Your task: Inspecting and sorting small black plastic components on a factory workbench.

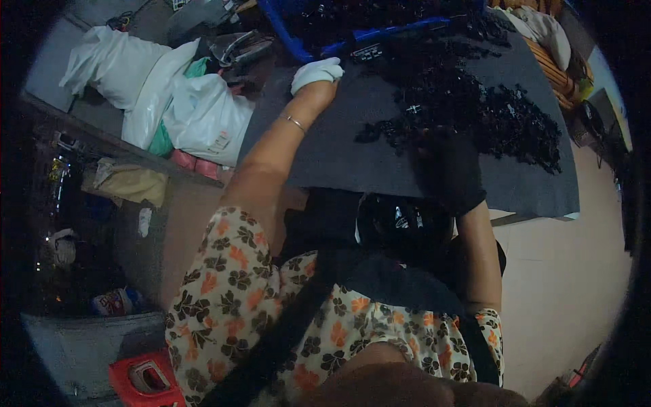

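Note:
My left hand (316,72), in a white glove, rests with curled fingers at the far left edge of a dark grey mat (339,149) on the table. My right hand (447,166), in a black glove, lies on the mat at the near edge of a pile of small black plastic parts (475,102). Dark glove against dark parts hides whether it holds anything. A blue crate (352,30) filled with more black parts stands beyond the left hand.
White plastic bags (163,95) are heaped left of the mat. A black round object (400,220) sits at my lap by the table's near edge. A red box (146,380) lies at lower left. Orange-striped fabric (553,68) lies at the far right.

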### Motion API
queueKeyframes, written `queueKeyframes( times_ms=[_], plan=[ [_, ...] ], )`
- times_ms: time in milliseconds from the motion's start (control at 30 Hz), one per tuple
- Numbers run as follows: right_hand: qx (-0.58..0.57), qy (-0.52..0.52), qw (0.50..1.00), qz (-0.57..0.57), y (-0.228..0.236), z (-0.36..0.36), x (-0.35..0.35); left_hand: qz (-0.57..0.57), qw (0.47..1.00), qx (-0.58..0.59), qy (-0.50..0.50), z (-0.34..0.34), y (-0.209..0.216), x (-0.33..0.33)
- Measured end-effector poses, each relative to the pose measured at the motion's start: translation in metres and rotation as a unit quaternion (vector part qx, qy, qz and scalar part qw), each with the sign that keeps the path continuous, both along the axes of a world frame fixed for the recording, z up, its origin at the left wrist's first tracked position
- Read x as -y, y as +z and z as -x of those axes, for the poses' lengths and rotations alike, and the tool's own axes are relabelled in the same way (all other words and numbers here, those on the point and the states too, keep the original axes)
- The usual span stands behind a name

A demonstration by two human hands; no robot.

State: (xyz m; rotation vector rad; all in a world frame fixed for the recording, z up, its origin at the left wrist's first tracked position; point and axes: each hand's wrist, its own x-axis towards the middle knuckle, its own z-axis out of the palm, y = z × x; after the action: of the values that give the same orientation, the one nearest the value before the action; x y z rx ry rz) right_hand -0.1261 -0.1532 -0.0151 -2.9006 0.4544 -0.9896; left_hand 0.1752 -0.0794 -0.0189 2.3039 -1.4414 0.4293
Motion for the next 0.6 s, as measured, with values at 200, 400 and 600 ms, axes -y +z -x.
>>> queueKeyframes(
  times_ms=[200,400,600],
  plan=[
    [-0.001,0.028,0.983,-0.182,0.017,0.0,-0.008,0.045,0.992,0.019,-0.113,0.044,0.008,-0.017],
    [0.105,0.08,0.972,-0.196,0.026,0.009,-0.019,0.186,0.745,-0.618,-0.166,0.105,0.026,-0.055],
    [0.034,0.031,0.9,-0.433,0.016,0.017,-0.019,0.086,0.813,-0.542,-0.194,0.144,0.029,-0.064]
  ],
)
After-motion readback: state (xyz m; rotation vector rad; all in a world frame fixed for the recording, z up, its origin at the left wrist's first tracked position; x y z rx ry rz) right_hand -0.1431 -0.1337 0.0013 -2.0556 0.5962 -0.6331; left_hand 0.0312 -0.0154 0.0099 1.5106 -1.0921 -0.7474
